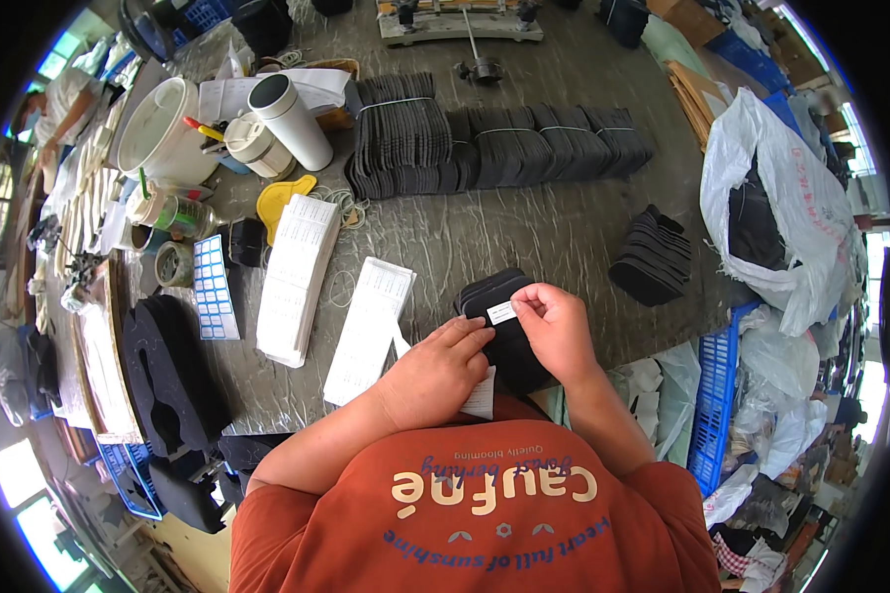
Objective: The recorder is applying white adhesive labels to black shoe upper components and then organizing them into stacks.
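A small white label (501, 312) lies at a stack of black pads (515, 353), close to the table's front edge. My right hand (556, 326) pinches the right end of this label between thumb and forefinger. Against the stack's left side rests my left hand (443, 364), its fingertips beside the label's other end. A paper label sheet (480, 396) shows on both sides of my left hand, which is closed over its middle. Left of that hand lies another printed sheet (368, 321), with a thick pile of printed sheets (298, 282) farther left.
Bundled black pads (524, 143) form a row at the back. A loose pad stack (653, 257) sits to the right, near a white sack (776, 212). At the left stand a white tumbler (292, 121), a bucket (158, 128) and a tape roll (174, 265).
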Demonstrator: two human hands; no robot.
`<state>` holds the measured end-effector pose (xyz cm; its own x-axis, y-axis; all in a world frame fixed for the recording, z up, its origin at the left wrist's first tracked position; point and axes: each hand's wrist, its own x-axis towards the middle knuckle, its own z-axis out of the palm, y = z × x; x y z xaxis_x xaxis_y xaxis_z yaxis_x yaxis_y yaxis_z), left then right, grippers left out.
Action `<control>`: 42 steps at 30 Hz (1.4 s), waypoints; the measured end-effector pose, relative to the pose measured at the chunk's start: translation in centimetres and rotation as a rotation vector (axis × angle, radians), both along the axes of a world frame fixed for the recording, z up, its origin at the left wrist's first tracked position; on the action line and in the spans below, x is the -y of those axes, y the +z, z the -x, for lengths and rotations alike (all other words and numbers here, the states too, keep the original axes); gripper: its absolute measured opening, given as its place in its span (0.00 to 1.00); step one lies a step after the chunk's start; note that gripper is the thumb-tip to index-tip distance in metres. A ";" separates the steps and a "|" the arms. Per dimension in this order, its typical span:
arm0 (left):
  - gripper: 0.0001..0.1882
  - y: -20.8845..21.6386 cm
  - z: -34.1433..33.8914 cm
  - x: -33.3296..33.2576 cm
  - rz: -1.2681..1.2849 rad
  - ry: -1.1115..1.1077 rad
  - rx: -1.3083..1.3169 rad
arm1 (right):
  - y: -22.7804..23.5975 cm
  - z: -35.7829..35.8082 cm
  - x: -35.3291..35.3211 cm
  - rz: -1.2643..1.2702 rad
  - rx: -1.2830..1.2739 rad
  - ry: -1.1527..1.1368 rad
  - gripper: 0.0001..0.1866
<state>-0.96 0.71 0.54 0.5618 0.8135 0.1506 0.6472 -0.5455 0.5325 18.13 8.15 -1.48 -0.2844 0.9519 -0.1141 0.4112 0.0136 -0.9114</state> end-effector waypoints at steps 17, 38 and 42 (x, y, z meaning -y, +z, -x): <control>0.10 0.0 -0.9 -0.8 -0.041 -0.034 -0.155 | -0.1 0.3 0.2 -0.014 0.014 -0.138 0.21; 0.06 1.3 0.9 -2.0 0.205 0.068 0.109 | -2.2 -6.8 -6.6 -0.205 0.137 -0.205 0.10; 0.05 1.7 1.3 -3.0 0.285 0.200 0.266 | -6.0 -9.0 -8.3 -0.221 0.272 -0.241 0.09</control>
